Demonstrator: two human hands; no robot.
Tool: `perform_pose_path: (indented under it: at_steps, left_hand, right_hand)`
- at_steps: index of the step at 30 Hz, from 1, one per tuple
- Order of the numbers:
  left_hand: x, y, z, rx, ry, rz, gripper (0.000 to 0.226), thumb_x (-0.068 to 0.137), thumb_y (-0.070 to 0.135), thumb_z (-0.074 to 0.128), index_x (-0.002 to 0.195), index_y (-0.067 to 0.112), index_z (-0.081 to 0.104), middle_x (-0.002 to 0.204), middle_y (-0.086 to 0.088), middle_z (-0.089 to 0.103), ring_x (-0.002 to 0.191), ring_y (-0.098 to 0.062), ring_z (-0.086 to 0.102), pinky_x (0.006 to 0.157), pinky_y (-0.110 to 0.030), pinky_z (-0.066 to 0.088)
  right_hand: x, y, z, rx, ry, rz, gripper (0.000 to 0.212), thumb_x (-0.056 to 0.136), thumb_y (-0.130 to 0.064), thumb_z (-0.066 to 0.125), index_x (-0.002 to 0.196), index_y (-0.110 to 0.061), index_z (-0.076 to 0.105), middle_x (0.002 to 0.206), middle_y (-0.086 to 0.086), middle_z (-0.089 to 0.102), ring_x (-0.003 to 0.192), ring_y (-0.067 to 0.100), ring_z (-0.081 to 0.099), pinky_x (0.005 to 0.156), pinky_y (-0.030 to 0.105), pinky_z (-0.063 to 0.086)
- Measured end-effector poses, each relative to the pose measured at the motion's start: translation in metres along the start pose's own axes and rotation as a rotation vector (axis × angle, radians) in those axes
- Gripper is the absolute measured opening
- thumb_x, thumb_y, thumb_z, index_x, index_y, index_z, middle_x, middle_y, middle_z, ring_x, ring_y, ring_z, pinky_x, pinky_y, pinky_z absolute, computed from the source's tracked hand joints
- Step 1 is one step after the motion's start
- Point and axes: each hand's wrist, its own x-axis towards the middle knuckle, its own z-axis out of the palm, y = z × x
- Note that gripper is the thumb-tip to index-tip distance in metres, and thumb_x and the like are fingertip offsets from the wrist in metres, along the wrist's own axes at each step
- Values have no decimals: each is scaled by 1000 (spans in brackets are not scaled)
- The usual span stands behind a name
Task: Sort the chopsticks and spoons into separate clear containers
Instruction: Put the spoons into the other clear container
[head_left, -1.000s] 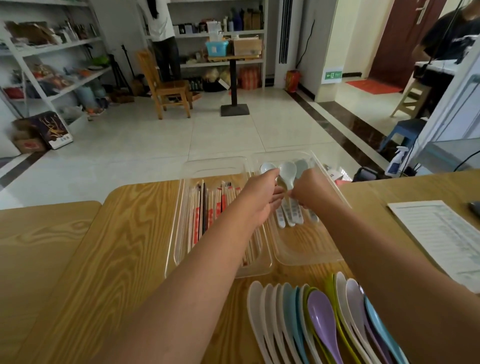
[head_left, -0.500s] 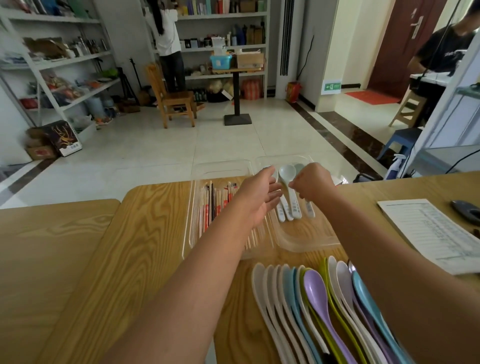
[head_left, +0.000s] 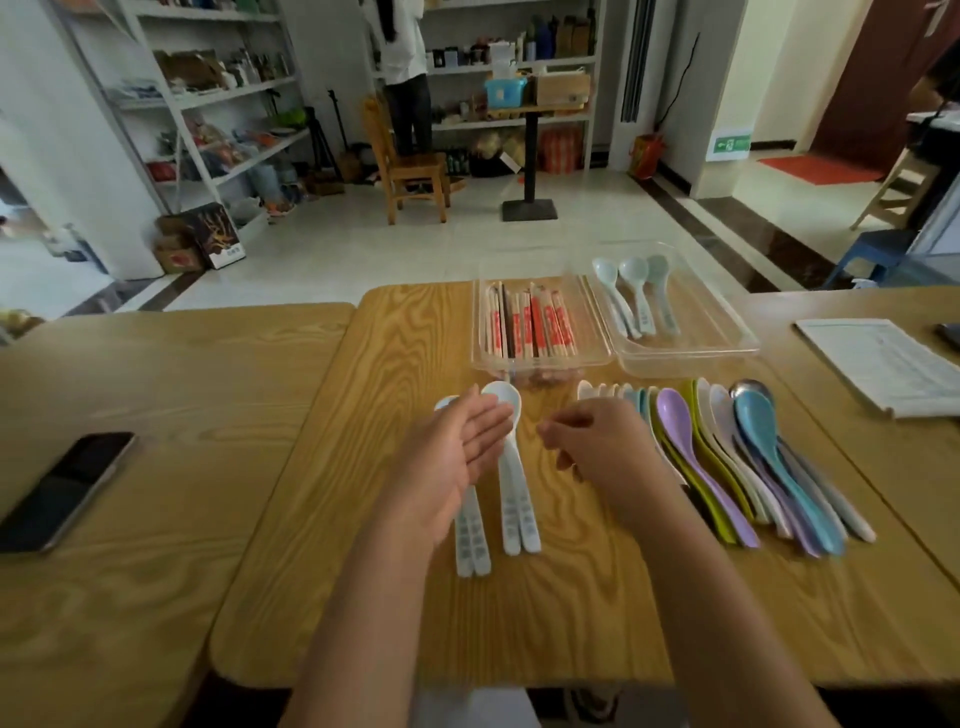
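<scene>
Both bare forearms enter from the bottom edge and converge toward the middle of the frame. The left forearm (head_left: 363, 597) rises from the lower centre, angled up and to the right. The left hand (head_left: 457, 452) sits just left of centre, with its palm turned inward and slightly up and its fingers (head_left: 491, 421) straight and held together. The right forearm (head_left: 701, 597) comes in from the lower right. The right hand (head_left: 597, 447) sits just right of centre, back toward the camera, its fingers loosely curled and gripping nothing. The two hands are near each other but apart.
</scene>
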Motion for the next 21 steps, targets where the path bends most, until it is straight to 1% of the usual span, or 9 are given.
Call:
perform_pose_path:
  at_steps: [2, 4, 6, 9, 12, 15, 18, 21]
  left_hand:
    - [-8, -11, -7, 2, 36, -37, 41, 104, 34, 43, 129, 6, 58, 125, -9, 68, 115, -17, 65, 99, -31, 51]
    - [-13, -15, -10, 1, 62, -51, 40, 104, 34, 44, 129, 6, 58, 126, -9, 67, 115, -18, 64, 99, -30, 50]
    - [-16, -16, -10, 28, 81, -33, 40, 104, 34, 45, 130, 6, 57, 129, -9, 66, 116, -17, 63, 102, -31, 49]
    - [-21, -15, -10, 102, 112, -4, 43, 104, 34, 46, 136, 7, 54, 132, -8, 64, 118, -15, 62, 105, -33, 47]
    - [-21, -17, -10, 129, 123, -14, 43, 103, 34, 46, 137, 9, 53, 133, -7, 63, 119, -14, 61, 106, -32, 46]
    - [-20, -18, -10, 120, 110, -31, 41, 104, 34, 46, 136, 10, 54, 128, -4, 64, 118, -14, 62, 104, -30, 47]
    - [-20, -16, -9, 102, 108, -30, 40, 104, 32, 46, 135, 9, 55, 126, -4, 65, 116, -14, 63, 104, -30, 48]
    - [-18, -13, -8, 70, 82, -9, 41, 102, 34, 50, 134, 8, 55, 128, -6, 65, 115, -13, 64, 105, -32, 48]
  right_hand:
    - [-6, 3, 13, -88, -21, 6, 18, 90, -25, 68, 83, -9, 74, 66, 9, 70, 54, 15, 60, 56, 30, 51]
    - [-6, 5, 22, -148, -7, 0, 21, 89, -25, 69, 83, -6, 74, 69, 12, 70, 58, 18, 62, 60, 35, 55]
    - [-4, 6, 28, -195, -17, 10, 22, 87, -27, 70, 82, -7, 74, 69, 12, 69, 59, 19, 61, 60, 38, 54]
    - [-2, 7, 37, -241, -54, 45, 23, 86, -32, 72, 79, -10, 72, 64, 2, 65, 55, 12, 58, 55, 29, 48]
    - [2, 9, 46, -287, -93, 90, 24, 85, -33, 73, 81, -10, 71, 67, 1, 66, 56, 11, 57, 51, 24, 44]
    - [3, 9, 48, -291, -103, 113, 20, 87, -29, 71, 84, -9, 70, 68, 0, 65, 55, 10, 57, 48, 21, 41]
    - [2, 9, 45, -282, -90, 102, 21, 88, -25, 69, 76, -8, 69, 57, -2, 56, 48, 9, 48, 45, 20, 36]
    - [-2, 7, 35, -256, -93, 77, 26, 87, -26, 70, 63, -16, 65, 51, -6, 52, 45, 6, 45, 46, 20, 35]
